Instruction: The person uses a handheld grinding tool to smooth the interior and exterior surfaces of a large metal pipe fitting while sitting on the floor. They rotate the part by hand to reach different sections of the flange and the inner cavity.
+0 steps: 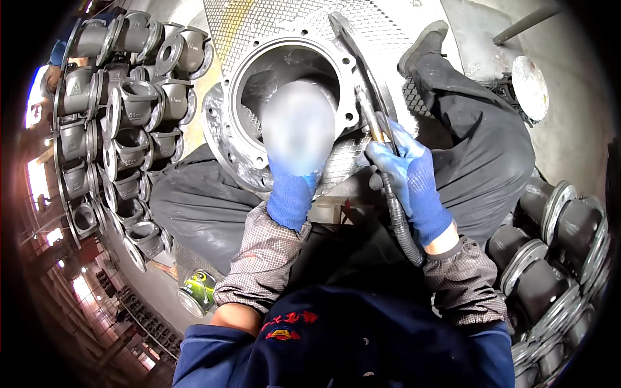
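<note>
A grey cast-metal valve body [350, 94] with a round flanged mouth and bolt holes lies between my legs on a mesh plate. My left hand [292, 171], in a blue glove, reaches over the mouth's near edge. A pale blurred patch covers its fingers, so whether they hold anything is hidden. To the right of the flange, my right hand [411, 168], also blue-gloved, is closed around a slender hand tool. From the tool a black ribbed hose [400, 223] runs back along my wrist. The tool's far end points up alongside the casting.
Stacked grey flanged castings [132, 107] rise on the left, and more castings [527, 278] are piled at the lower right. A green-and-black can [197, 291] stands by my left elbow. A round pale disc [530, 89] and a metal pole [527, 24] are at the upper right.
</note>
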`<state>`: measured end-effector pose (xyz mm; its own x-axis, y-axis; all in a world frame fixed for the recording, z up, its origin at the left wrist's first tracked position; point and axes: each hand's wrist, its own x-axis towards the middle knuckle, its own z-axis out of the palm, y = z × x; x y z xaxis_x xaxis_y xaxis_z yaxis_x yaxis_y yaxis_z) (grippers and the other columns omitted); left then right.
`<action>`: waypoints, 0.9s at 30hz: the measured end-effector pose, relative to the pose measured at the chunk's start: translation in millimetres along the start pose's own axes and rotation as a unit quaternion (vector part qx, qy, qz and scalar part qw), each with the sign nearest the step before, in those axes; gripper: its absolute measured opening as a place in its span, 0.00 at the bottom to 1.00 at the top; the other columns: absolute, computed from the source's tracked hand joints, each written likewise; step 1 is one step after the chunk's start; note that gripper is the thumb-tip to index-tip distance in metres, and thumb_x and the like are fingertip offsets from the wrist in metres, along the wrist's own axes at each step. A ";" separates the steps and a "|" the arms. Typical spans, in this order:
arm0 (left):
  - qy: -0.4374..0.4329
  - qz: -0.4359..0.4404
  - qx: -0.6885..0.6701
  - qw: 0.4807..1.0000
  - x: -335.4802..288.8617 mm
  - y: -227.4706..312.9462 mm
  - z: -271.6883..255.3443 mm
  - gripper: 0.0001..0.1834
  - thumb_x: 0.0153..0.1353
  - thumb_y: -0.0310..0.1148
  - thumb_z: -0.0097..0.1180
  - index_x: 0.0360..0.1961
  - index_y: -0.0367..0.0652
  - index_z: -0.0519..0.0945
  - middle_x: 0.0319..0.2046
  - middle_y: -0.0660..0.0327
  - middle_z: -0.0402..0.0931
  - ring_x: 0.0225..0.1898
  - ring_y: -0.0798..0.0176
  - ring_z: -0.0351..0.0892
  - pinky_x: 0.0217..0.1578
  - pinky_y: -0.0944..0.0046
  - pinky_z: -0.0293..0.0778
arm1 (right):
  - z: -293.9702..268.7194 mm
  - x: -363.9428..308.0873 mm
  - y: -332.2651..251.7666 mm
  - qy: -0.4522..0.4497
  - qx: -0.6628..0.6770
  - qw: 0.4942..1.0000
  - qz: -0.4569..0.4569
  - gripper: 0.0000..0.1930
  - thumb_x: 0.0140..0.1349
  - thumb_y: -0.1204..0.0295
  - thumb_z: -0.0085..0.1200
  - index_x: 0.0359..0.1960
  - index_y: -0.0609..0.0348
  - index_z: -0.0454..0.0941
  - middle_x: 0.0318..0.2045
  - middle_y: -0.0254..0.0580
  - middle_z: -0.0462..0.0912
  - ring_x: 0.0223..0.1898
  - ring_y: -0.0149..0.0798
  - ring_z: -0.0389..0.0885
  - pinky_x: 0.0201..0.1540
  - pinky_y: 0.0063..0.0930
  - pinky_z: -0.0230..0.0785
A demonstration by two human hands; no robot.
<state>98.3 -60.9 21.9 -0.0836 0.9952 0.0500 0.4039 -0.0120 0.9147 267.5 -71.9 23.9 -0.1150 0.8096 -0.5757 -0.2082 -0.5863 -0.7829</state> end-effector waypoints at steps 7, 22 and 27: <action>0.081 -0.062 -0.099 0.990 6.6 -10.8 -0.9 0.10 0.65 0.25 0.46 0.41 0.33 0.79 0.42 0.56 0.79 0.42 0.66 0.77 0.44 0.68 0.73 | 3.4 35.4 26.3 0.019 0.060 0.998 -0.008 0.26 0.61 0.77 0.51 0.62 0.60 0.64 0.31 0.37 0.77 0.23 0.24 0.74 0.21 0.15 0.67; 0.347 -0.004 0.093 0.933 -3.4 -39.4 -108.0 0.16 0.68 0.32 0.43 0.48 0.31 0.77 0.47 0.54 0.77 0.50 0.62 0.75 0.55 0.63 0.66 | 1.5 8.8 8.8 0.011 -0.027 1.000 0.009 0.26 0.61 0.78 0.51 0.63 0.62 0.63 0.26 0.38 0.80 0.20 0.23 0.75 0.20 0.16 0.68; 0.268 -0.073 -0.003 0.961 -25.8 -85.5 -114.3 0.20 0.69 0.34 0.44 0.56 0.32 0.70 0.54 0.55 0.72 0.53 0.65 0.70 0.56 0.66 0.65 | 0.1 -15.7 -20.1 0.055 -0.028 0.996 -0.062 0.23 0.59 0.77 0.45 0.58 0.68 0.67 0.26 0.39 0.79 0.17 0.22 0.70 0.20 0.12 0.61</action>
<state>-38.2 -96.6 -11.7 -0.5967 0.7935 0.1196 0.3477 0.1213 0.9297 273.5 -72.8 48.7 0.0156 0.8696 -0.4934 -0.1590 -0.4851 -0.8599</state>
